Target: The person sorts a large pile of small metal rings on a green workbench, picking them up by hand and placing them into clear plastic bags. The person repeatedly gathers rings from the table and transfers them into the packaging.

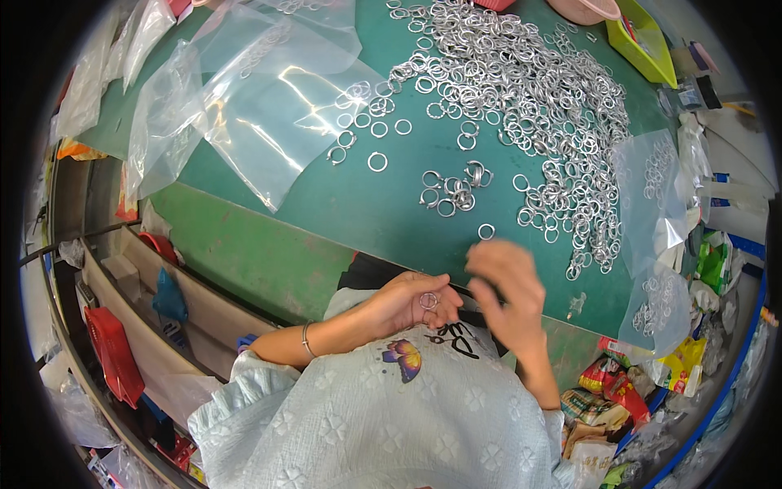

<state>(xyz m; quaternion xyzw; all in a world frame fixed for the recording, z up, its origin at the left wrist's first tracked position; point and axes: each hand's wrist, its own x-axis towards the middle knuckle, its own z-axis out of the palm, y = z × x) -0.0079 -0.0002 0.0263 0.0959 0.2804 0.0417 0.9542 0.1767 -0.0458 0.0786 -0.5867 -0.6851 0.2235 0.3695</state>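
Observation:
My left hand (pixel 399 303) is palm up near the table's front edge, its fingers curled around a small silver ring (pixel 428 301); whether more rings lie under it is hidden. Beside it, my right hand (pixel 511 287) hovers at the edge, smeared by motion, so what its fingers hold cannot be told. Just beyond its fingertips one loose silver ring (pixel 486 231) lies on the green table mat (pixel 350 216). Farther out sits a small cluster of rings (pixel 458 196). Behind and to the right spreads a large heap of silver rings (pixel 521 81).
Clear plastic bags (pixel 261 122) lie at the left, with several rings (pixel 377 161) near them. More bags holding rings (pixel 652 306) rest at the right edge. A yellow-green basket (pixel 643 45) stands far right. Below left is a shelf with a red basket (pixel 112 354).

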